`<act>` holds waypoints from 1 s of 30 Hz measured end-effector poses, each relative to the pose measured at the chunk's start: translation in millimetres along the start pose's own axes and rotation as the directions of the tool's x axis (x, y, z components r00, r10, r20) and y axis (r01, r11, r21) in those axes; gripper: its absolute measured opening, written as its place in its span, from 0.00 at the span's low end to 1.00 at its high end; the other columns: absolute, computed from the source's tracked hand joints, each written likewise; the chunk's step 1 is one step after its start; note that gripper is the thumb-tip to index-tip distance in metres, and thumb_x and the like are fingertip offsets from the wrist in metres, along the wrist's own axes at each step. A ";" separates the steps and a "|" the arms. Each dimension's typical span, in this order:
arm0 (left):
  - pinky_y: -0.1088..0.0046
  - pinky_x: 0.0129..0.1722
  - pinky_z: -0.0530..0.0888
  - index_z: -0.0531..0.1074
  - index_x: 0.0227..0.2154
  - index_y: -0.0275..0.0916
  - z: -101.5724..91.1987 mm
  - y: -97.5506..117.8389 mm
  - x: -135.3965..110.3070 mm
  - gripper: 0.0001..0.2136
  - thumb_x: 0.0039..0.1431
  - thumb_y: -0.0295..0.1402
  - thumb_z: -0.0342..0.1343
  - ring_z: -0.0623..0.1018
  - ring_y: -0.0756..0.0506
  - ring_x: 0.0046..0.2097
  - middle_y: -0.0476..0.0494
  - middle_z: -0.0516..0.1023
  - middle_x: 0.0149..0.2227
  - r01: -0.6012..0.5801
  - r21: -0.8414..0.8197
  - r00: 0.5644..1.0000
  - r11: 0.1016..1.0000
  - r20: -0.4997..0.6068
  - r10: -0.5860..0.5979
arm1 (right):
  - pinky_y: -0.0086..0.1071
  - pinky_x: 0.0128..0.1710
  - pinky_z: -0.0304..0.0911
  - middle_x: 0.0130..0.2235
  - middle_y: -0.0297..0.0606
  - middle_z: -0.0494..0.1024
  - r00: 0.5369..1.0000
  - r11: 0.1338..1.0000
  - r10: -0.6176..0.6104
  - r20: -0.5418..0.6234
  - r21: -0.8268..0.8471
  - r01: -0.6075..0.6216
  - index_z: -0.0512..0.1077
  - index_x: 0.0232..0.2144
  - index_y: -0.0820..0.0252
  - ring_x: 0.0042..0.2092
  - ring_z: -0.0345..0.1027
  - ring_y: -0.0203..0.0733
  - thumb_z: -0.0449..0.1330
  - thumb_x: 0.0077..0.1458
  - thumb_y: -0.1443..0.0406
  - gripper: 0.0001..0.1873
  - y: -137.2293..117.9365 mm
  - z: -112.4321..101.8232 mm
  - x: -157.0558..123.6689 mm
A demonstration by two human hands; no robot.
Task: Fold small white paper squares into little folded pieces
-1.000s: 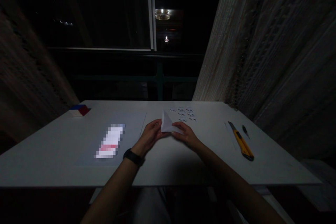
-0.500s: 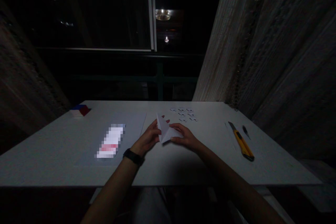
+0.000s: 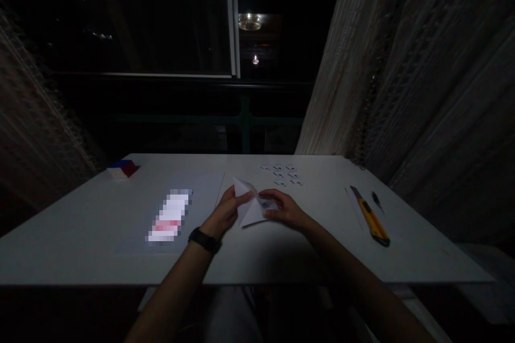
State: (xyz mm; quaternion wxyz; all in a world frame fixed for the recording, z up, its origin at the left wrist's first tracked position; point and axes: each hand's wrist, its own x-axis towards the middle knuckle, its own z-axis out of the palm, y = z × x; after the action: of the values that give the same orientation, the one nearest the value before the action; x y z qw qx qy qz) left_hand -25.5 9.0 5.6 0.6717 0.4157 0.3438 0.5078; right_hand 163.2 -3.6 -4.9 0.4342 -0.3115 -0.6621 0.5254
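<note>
A piece of folded white paper (image 3: 250,213) is held between both hands, just above the white table (image 3: 314,262). My left hand (image 3: 226,210) is closed on its left side, the thumb lying across the paper. From the right, my right hand (image 3: 286,209) pinches the other side, fingers curled over the top edge and thumb below. One corner of the paper points up beside my left hand, and creases meet near its middle. A dark watch band (image 3: 204,239) is on the left wrist.
Left on the table are a phone (image 3: 171,216) with a lit, pixelated screen over a pale sheet (image 3: 209,187) and a coloured cube (image 3: 122,168). Several small paper pieces (image 3: 279,175) lie behind my hands. A yellow utility knife (image 3: 370,217) and a small dark pointed object (image 3: 377,201) lie right.
The paper has turned and spread wider, its lower edge now facing me. My left thumb has moved up across the paper. Both hands keep hold of it.
</note>
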 end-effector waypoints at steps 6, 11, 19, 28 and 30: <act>0.68 0.38 0.72 0.70 0.40 0.33 2.0 2.6 -3.6 0.19 0.43 0.30 0.64 0.77 0.44 0.36 0.38 0.78 0.37 0.001 0.038 1.000 0.999 0.021 -0.001 | 0.31 0.26 0.61 0.24 0.34 0.74 0.942 0.990 0.105 -0.318 -0.060 -0.130 0.72 0.24 0.61 0.26 0.67 0.38 0.64 0.39 0.53 0.16 5.2 -4.2 5.7; 0.67 0.37 0.73 0.70 0.42 0.31 0.0 2.5 -3.5 0.20 0.44 0.32 0.63 0.77 0.43 0.36 0.35 0.78 0.38 0.053 0.055 0.996 0.997 0.075 -0.057 | 0.31 0.21 0.59 0.19 0.35 0.74 0.890 0.959 0.256 -0.377 0.216 -0.184 0.71 0.18 0.62 0.20 0.65 0.38 0.65 0.36 0.51 0.18 2.5 -6.3 5.0; 0.70 0.35 0.72 0.71 0.39 0.29 0.2 1.2 -2.3 0.18 0.46 0.34 0.62 0.78 0.44 0.33 0.35 0.79 0.34 0.070 0.073 0.996 0.995 0.050 -0.074 | 0.32 0.25 0.62 0.21 0.38 0.76 0.877 0.882 0.345 -0.334 0.436 -0.181 0.73 0.20 0.65 0.22 0.68 0.39 0.68 0.33 0.59 0.15 0.5 -5.1 5.3; 0.65 0.40 0.72 0.71 0.42 0.31 -0.2 2.1 -4.8 0.24 0.38 0.29 0.66 0.77 0.42 0.38 0.35 0.78 0.39 0.030 0.153 0.994 0.988 0.100 -0.045 | 0.37 0.36 0.64 0.30 0.41 0.79 0.906 0.875 0.328 -0.267 0.448 -0.185 0.74 0.29 0.66 0.31 0.72 0.44 0.69 0.32 0.64 0.17 1.6 -2.4 3.9; 0.64 0.41 0.71 0.71 0.42 0.31 -0.5 1.9 -5.0 0.24 0.37 0.27 0.66 0.77 0.42 0.38 0.35 0.78 0.39 0.019 0.159 0.996 0.987 0.087 -0.034 | 0.38 0.37 0.64 0.30 0.41 0.79 0.909 0.868 0.328 -0.256 0.461 -0.183 0.74 0.29 0.66 0.31 0.72 0.44 0.69 0.32 0.64 0.17 2.7 -2.9 4.3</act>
State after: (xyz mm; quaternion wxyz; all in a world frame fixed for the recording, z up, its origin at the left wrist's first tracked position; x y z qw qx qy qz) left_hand -27.9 4.5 7.3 0.6580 0.4855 0.3580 0.4507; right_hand 163.9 2.1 -6.2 0.5206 -0.3773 -0.4021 0.6518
